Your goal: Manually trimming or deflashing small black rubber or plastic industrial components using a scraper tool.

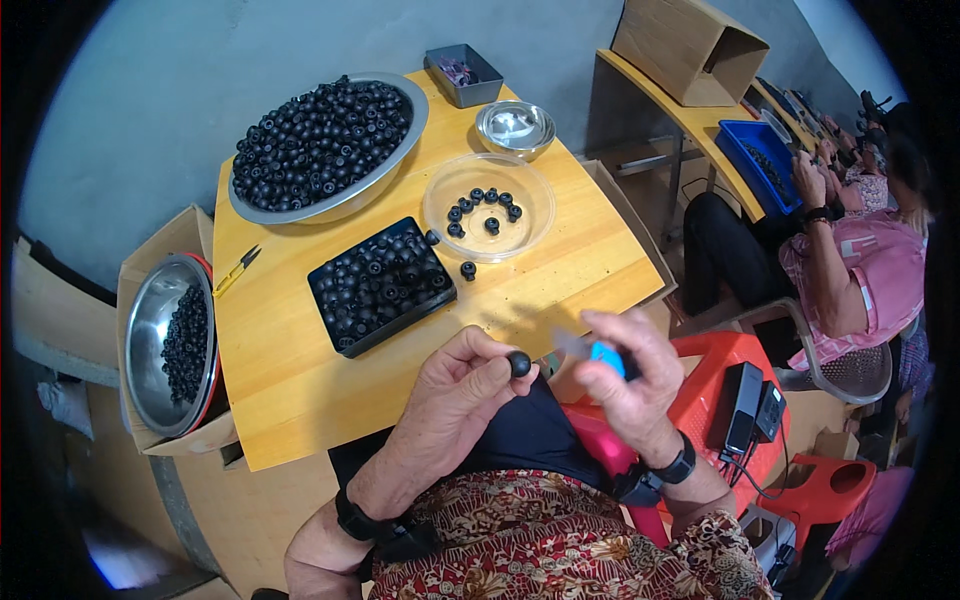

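Observation:
My left hand (450, 392) pinches a small black rounded knob (519, 363) between thumb and fingertips, just over the table's near edge. To its right, my right hand (640, 385) grips a small knife with a blue handle (607, 358); its pale blade is smeared by motion and points toward the knob without touching it. Ahead of my left hand stands a black rectangular tray (400, 325) full of similar black knobs. One loose knob (468, 270) sits beside it on the yellow table. A clear round plastic dish (535, 232) holds several more, some in an arc.
A big metal basin (420, 110) heaped with black knobs stands at the back left. Behind the dish are a metal bowl (515, 128) and a grey box (480, 92). Yellow snips (236, 272) lie at left. Another basin (140, 350) stands beside the table. A red stool (700, 400) and a seated person (850, 260) are at right.

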### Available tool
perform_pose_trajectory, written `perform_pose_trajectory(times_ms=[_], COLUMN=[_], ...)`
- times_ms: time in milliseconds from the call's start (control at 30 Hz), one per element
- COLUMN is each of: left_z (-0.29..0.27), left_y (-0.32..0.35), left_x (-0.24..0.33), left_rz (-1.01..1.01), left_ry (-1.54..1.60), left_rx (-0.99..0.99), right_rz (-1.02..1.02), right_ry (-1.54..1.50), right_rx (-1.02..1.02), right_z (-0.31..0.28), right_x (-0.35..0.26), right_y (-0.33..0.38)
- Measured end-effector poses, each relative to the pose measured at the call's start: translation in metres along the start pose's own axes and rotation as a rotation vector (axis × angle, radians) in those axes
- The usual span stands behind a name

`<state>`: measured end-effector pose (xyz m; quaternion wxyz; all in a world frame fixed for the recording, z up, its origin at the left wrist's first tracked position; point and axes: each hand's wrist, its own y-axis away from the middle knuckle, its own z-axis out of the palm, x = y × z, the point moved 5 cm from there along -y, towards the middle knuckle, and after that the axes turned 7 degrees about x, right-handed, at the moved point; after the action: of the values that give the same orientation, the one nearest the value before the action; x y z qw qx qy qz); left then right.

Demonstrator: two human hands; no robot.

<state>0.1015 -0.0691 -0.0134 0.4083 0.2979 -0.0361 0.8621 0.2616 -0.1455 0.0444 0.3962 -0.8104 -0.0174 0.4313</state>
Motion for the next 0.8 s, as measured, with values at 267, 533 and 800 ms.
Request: perform_pose_trajectory(times_ms=[267, 533, 800], left_z=[-0.002, -0.006, -0.007], left_y=[0.001, 0.001, -0.002], left_x=[-0.004, -0.005, -0.006], left_rz=[0.041, 0.051, 0.089], left_ry=[-0.005, -0.094, -0.106], left_rx=[0.029, 0.091, 0.123], right_rz=[0.128, -0.161, -0.210], right_ry=[-0.190, 0.088, 0.133], right_rx=[-0.087, -0.107, -0.073], right_z=[0.031, 0.032, 0.032], right_x=[-0.009, -0.013, -0.007], right_y=[0.003, 0.011, 0.013])
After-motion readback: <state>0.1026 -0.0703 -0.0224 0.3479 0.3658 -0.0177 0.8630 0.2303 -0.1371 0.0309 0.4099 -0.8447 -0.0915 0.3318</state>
